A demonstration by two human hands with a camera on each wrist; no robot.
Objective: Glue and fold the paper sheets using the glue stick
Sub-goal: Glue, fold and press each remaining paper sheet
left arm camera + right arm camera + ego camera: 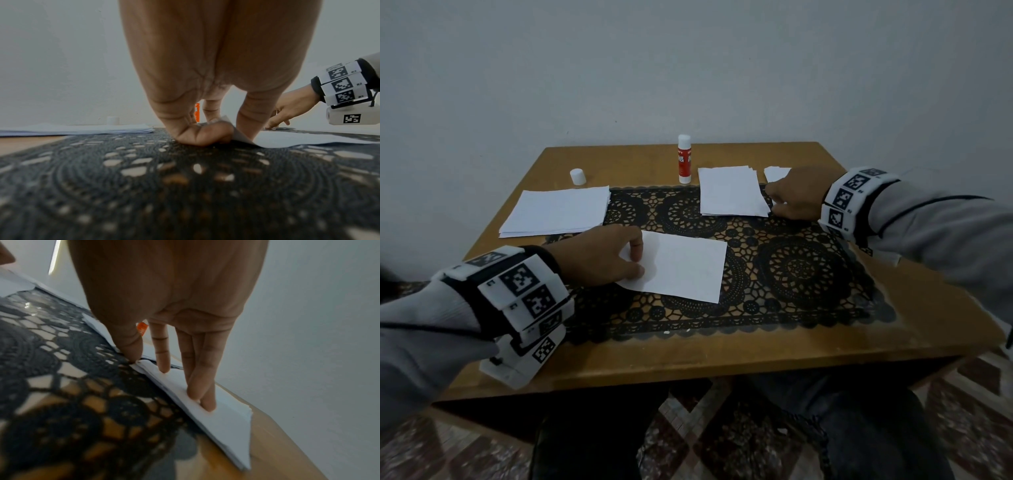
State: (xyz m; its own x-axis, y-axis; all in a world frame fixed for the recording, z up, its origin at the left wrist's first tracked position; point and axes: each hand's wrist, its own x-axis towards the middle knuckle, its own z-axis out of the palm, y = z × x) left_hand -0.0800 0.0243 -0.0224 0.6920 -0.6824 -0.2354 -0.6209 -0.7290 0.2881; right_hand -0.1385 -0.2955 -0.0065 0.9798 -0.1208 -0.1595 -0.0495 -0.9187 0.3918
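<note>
A single white sheet [685, 270] lies on the black lace mat [804, 270] in the middle. My left hand [635, 262] pinches its near-left corner; in the left wrist view the thumb [201, 135] is under the corner, which is lifted a little. My right hand [777, 200] rests with straight fingers [202, 391] pressed flat on a small pile of folded paper [226, 423] at the back right, its thumb touching the pile's edge. The red and white glue stick [684, 159] stands upright and uncapped at the back. Its white cap [577, 176] stands to the left.
A stack of white sheets [558, 212] lies at the back left, and another stack [732, 192] sits beside my right hand. The wooden table [756, 356] ends close to a grey wall behind. My legs are under the front edge.
</note>
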